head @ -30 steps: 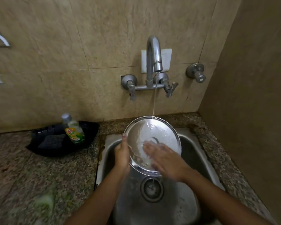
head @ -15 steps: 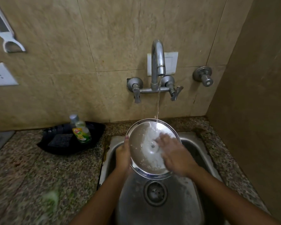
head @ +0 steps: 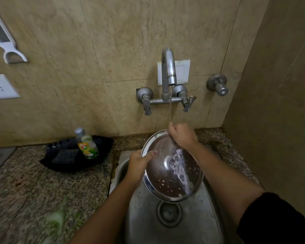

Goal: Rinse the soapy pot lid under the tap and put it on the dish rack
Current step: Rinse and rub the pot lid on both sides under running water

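Note:
A round steel pot lid (head: 167, 180) is held tilted over the steel sink (head: 143, 219), with foam and droplets streaking its face. My left hand (head: 138, 167) grips its left rim, thumb over the edge. At the lid's top rim, my right hand (head: 182, 135) rests directly under the thin stream falling from the wall tap (head: 168, 71). Whether the right fingers clasp the rim or only rub it is unclear. No dish rack is in view.
A black tray (head: 69, 164) on the granite counter left of the sink holds a dish-soap bottle (head: 87, 145) and a dark scrub pad (head: 65, 156). A wall corner stands close on the right. A socket (head: 0, 87) and a hanging peeler (head: 5, 39) are on the left wall.
My right hand slid from the lid's centre up to its top rim under the stream. Much of the foam has washed off the lid, which now tilts lower toward me.

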A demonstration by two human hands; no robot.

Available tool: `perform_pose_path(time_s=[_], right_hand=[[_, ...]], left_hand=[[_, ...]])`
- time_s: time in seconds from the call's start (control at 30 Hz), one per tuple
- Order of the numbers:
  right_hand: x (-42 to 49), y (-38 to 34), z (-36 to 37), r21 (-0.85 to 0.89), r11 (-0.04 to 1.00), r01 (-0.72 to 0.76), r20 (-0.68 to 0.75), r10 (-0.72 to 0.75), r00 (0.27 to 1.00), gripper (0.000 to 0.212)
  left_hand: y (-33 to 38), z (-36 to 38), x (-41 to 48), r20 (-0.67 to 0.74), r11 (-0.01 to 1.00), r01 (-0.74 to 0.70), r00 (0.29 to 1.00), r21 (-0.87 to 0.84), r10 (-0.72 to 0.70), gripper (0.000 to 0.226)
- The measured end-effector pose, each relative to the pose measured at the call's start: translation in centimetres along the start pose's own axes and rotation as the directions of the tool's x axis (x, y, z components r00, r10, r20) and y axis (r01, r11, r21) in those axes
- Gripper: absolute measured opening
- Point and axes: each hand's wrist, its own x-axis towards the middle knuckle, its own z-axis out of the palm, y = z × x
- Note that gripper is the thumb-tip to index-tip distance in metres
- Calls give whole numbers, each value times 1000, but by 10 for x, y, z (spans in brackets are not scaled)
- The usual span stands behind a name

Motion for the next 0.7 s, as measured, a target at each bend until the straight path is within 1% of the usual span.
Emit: perform_pose_path(time_s=[0.03, 0.07, 0.1, 0.13, 0.17, 0.2, 0.23, 0.27, 0.3, 0.33, 0.37, 0.4, 0.43, 0.5, 0.53, 0.57, 0.6, 0.67, 0.7], right_hand=[[0, -3, -2, -40, 999, 25, 24, -24, 999, 60], [0, -13, -5, -86, 991, 104, 74, -98, 992, 58], [-2, -24, -2, -124, 968, 216, 153, -197, 968, 56], [-8, -35, 1, -144, 932, 333, 235, -295, 926, 53], [-11, -40, 5, -152, 904, 398, 287, -345, 894, 51], [-11, -37, 7, -162, 899, 407, 293, -351, 890, 50], [-7, -27, 8, -121, 940, 319, 261, -280, 924, 51], [-3, -15, 5, -25, 986, 167, 204, -159, 966, 52], [0, -3, -1, 74, 997, -12, 149, 1, 989, 53], [1, 6, -7, 131, 982, -134, 107, 121, 987, 54], [1, 11, -11, 107, 979, -173, 73, 166, 983, 53], [1, 9, -13, 49, 990, -133, 65, 130, 989, 53], [1, -1, -13, -14, 998, -64, 88, 65, 994, 54], [-5, -25, -6, -119, 988, 96, 139, -79, 987, 54], [-6, -30, -2, -130, 983, 129, 138, -111, 984, 52], [-5, -29, 0, -107, 989, 106, 118, -93, 989, 49], [-5, -24, 1, -40, 999, 33, 74, -30, 997, 46], [-5, -4, -2, 148, 976, -162, -41, 169, 985, 43], [-5, 4, -5, 240, 945, -224, -82, 250, 965, 40]], left_hand=[[2, -1, 2, 30, 1000, 24, 999, -7, -24, 9], [4, -1, 6, 76, 999, 47, 996, 11, -48, 13], [7, -1, 10, 134, 997, 51, 989, 61, -59, 18], [9, 1, 13, 186, 992, 34, 981, 119, -56, 22], [12, 5, 15, 218, 988, 6, 975, 157, -41, 22], [13, 8, 16, 224, 988, -12, 974, 155, -23, 22], [12, 9, 16, 208, 993, -6, 978, 114, -18, 23], [11, 9, 16, 178, 998, 10, 984, 59, -20, 23], [10, 7, 16, 139, 1000, 30, 990, 6, -30, 22], [8, 5, 16, 116, 998, 51, 992, -45, -46, 22], [6, 2, 17, 117, 994, 80, 990, -73, -72, 23], [6, 1, 19, 148, 990, 107, 985, -87, -93, 25], [9, 1, 20, 189, 989, 122, 976, -85, -104, 26], [16, 6, 21, 279, 994, 101, 957, -48, -83, 24], [18, 8, 22, 307, 996, 80, 949, -25, -69, 22], [20, 10, 22, 320, 998, 67, 946, -19, -58, 20], [20, 10, 21, 314, 997, 71, 948, -33, -57, 21], [16, 5, 20, 250, 992, 97, 966, -85, -73, 21], [15, 2, 19, 215, 988, 103, 974, -112, -77, 22]])
